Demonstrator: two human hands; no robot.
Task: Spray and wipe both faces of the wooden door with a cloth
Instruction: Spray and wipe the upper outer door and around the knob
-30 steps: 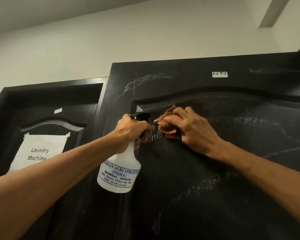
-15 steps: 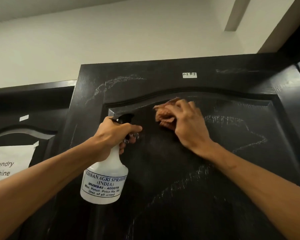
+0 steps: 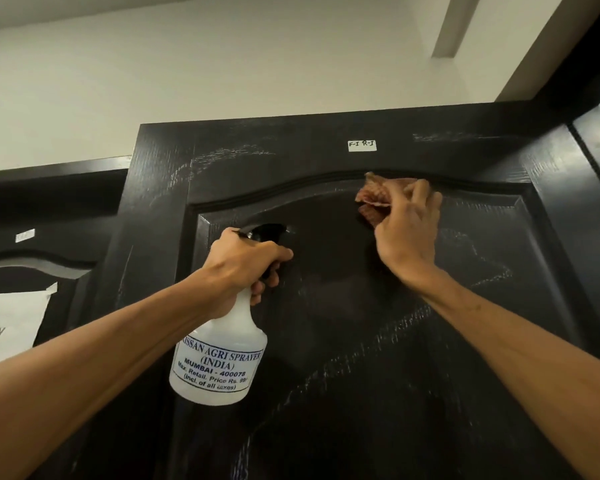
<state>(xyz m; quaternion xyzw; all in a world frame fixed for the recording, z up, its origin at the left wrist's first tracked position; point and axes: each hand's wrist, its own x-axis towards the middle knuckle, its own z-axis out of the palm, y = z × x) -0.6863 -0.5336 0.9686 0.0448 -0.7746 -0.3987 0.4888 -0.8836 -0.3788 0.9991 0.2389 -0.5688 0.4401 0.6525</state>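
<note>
Left hand (image 3: 238, 263): my fingers clench the spray bottle (image 3: 219, 362) neck.
Right hand (image 3: 407, 233): I bunch the cloth (image 3: 374, 199) under my fingertips.
Door (image 3: 361, 341): cloth pressed against its upper panel.

Both bare forearms reach up and forward. The left hand (image 3: 243, 265), at 8 o'clock from the right, curls its fingers round a spray bottle's (image 3: 219, 362) neck, index finger stretched forward. The right hand (image 3: 409, 237), back toward the camera, pinches a crumpled cloth (image 3: 374, 199) at its 11 o'clock.
</note>
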